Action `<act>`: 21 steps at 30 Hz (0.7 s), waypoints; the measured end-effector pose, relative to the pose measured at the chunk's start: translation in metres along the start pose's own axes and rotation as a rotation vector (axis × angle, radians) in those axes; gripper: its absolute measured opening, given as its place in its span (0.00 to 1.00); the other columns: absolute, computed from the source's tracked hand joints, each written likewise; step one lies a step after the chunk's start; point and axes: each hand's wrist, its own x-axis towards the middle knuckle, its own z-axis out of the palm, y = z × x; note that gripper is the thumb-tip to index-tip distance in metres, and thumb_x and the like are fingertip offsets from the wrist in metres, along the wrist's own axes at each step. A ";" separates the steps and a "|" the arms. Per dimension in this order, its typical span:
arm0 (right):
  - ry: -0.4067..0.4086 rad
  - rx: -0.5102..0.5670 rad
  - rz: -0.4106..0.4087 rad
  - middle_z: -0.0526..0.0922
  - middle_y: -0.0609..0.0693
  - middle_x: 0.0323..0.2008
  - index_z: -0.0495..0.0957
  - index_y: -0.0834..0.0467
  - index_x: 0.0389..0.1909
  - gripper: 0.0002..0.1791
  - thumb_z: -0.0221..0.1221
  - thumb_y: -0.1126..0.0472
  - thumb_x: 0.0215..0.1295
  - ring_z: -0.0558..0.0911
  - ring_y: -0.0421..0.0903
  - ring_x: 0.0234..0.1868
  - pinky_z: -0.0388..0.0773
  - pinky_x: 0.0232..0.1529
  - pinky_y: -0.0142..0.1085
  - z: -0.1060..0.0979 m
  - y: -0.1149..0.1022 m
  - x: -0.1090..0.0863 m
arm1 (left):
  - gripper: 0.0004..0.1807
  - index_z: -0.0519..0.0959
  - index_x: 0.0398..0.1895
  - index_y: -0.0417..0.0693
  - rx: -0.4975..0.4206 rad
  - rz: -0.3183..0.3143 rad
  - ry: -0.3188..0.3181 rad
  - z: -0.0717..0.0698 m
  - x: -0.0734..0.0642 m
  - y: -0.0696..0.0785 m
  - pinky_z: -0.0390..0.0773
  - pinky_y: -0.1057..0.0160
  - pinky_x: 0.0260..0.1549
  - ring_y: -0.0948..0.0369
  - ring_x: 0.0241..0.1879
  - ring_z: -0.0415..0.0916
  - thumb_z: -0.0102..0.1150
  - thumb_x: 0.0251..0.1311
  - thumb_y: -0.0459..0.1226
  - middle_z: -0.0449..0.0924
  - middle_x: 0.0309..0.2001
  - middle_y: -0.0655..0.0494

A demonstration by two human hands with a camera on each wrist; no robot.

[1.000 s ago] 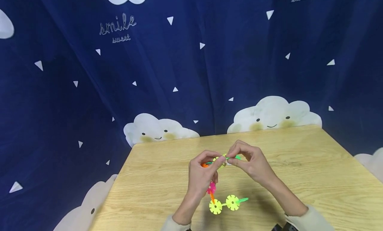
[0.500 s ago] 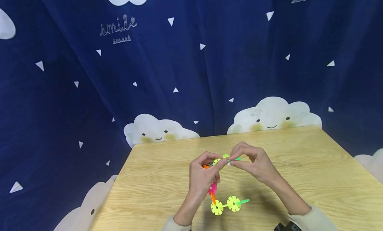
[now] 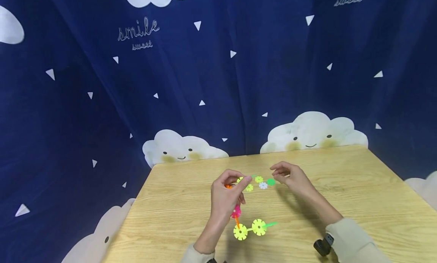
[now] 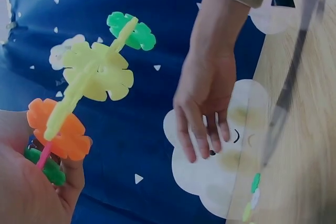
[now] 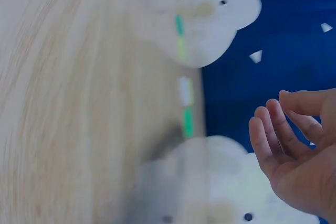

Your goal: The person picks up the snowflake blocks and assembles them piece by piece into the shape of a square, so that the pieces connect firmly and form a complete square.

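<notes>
My left hand (image 3: 226, 196) grips a chain of interlocking plastic snowflake discs (image 3: 259, 227) above the table. The chain hangs below the hand, with pink, orange, yellow and green discs; the fingers cover part of it. In the left wrist view, a green disc (image 4: 139, 34), a yellow disc (image 4: 100, 72) and an orange disc (image 4: 60, 132) are slotted together beside the palm. My right hand (image 3: 291, 177) is in the air to the right, fingers loosely bent, holding nothing. In the right wrist view that right hand (image 5: 296, 150) shows nothing between its fingers.
Between the hands, loose discs lie on the wooden table (image 3: 177, 202): a white disc (image 3: 263, 185), a green disc (image 3: 270, 182) and yellow discs (image 3: 258, 179). A dark blue curtain (image 3: 191, 77) with clouds hangs behind the table's far edge.
The right hand has drawn away to the right from the left hand's fingertips, uncovering the loose discs. The left hand has shifted slightly left with the chain.
</notes>
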 end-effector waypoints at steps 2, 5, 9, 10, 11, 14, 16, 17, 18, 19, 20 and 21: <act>-0.015 -0.016 0.024 0.87 0.57 0.43 0.83 0.63 0.52 0.13 0.64 0.71 0.68 0.84 0.51 0.43 0.82 0.41 0.35 0.003 0.011 0.003 | 0.14 0.84 0.39 0.42 -0.014 -0.008 0.003 -0.001 0.001 -0.002 0.69 0.72 0.10 0.64 0.09 0.71 0.78 0.58 0.40 0.86 0.32 0.44; -0.054 -0.019 0.060 0.86 0.61 0.45 0.82 0.64 0.53 0.14 0.62 0.72 0.68 0.84 0.52 0.43 0.82 0.42 0.39 0.007 0.024 0.007 | 0.14 0.84 0.39 0.41 -0.023 -0.011 0.005 -0.002 0.002 -0.004 0.70 0.71 0.11 0.64 0.09 0.70 0.78 0.58 0.39 0.87 0.35 0.42; -0.128 -0.034 0.085 0.82 0.66 0.52 0.79 0.67 0.56 0.15 0.61 0.71 0.69 0.85 0.55 0.42 0.83 0.38 0.42 0.011 0.034 0.010 | 0.14 0.84 0.38 0.43 -0.005 -0.005 0.002 -0.002 0.003 -0.004 0.73 0.71 0.11 0.65 0.08 0.68 0.78 0.57 0.41 0.87 0.33 0.47; -0.147 -0.045 0.079 0.81 0.68 0.54 0.78 0.67 0.57 0.16 0.61 0.71 0.70 0.85 0.56 0.43 0.83 0.38 0.41 0.012 0.035 0.011 | 0.14 0.84 0.38 0.43 0.002 -0.005 0.002 -0.002 0.004 -0.004 0.73 0.71 0.11 0.65 0.08 0.68 0.78 0.57 0.41 0.87 0.32 0.48; -0.161 -0.051 0.083 0.80 0.69 0.56 0.78 0.67 0.58 0.17 0.61 0.71 0.69 0.84 0.55 0.39 0.82 0.35 0.40 0.013 0.036 0.011 | 0.14 0.84 0.38 0.43 0.007 -0.004 0.002 -0.002 0.004 -0.004 0.73 0.71 0.11 0.65 0.08 0.68 0.78 0.57 0.41 0.86 0.32 0.49; -0.213 -0.059 0.083 0.76 0.72 0.62 0.76 0.67 0.62 0.21 0.59 0.73 0.69 0.81 0.51 0.27 0.78 0.25 0.35 0.017 0.041 0.012 | 0.13 0.84 0.38 0.44 0.014 -0.002 0.003 -0.002 0.004 -0.004 0.73 0.71 0.11 0.65 0.08 0.68 0.78 0.57 0.41 0.85 0.31 0.49; -0.247 -0.070 0.084 0.79 0.73 0.56 0.75 0.66 0.64 0.23 0.59 0.75 0.69 0.76 0.47 0.19 0.73 0.19 0.32 0.020 0.045 0.011 | 0.13 0.84 0.38 0.44 0.018 0.000 0.003 -0.003 0.004 -0.003 0.73 0.71 0.10 0.65 0.08 0.68 0.78 0.57 0.41 0.85 0.32 0.49; -0.264 -0.071 0.095 0.81 0.73 0.51 0.75 0.65 0.65 0.24 0.58 0.75 0.69 0.71 0.44 0.15 0.70 0.16 0.31 0.022 0.046 0.010 | 0.13 0.84 0.38 0.44 0.020 0.002 0.004 -0.003 0.004 -0.003 0.73 0.71 0.10 0.65 0.08 0.68 0.78 0.57 0.40 0.85 0.32 0.48; -0.274 -0.078 0.087 0.81 0.72 0.49 0.75 0.65 0.65 0.24 0.58 0.76 0.69 0.72 0.43 0.14 0.70 0.15 0.30 0.024 0.048 0.009 | 0.13 0.84 0.38 0.44 0.024 0.004 0.004 -0.003 0.004 -0.003 0.73 0.71 0.10 0.65 0.08 0.68 0.78 0.57 0.40 0.85 0.33 0.48; -0.276 -0.092 0.079 0.81 0.71 0.47 0.75 0.65 0.65 0.24 0.58 0.76 0.69 0.71 0.43 0.14 0.70 0.14 0.32 0.025 0.050 0.008 | 0.13 0.84 0.38 0.44 0.027 0.005 0.006 -0.003 0.004 -0.003 0.73 0.71 0.10 0.65 0.08 0.68 0.78 0.57 0.40 0.85 0.33 0.48; -0.275 -0.119 0.058 0.82 0.70 0.47 0.76 0.65 0.65 0.24 0.58 0.76 0.68 0.77 0.46 0.18 0.77 0.18 0.35 0.027 0.052 0.008 | 0.13 0.84 0.38 0.44 0.032 0.006 0.007 -0.003 0.004 -0.003 0.73 0.71 0.10 0.65 0.08 0.68 0.78 0.58 0.40 0.85 0.33 0.48; -0.272 -0.139 0.042 0.83 0.69 0.47 0.76 0.65 0.64 0.24 0.59 0.76 0.68 0.82 0.50 0.24 0.83 0.25 0.40 0.028 0.053 0.007 | 0.13 0.84 0.38 0.44 0.036 0.006 0.009 -0.003 0.004 -0.003 0.73 0.71 0.10 0.65 0.08 0.68 0.78 0.58 0.40 0.85 0.33 0.48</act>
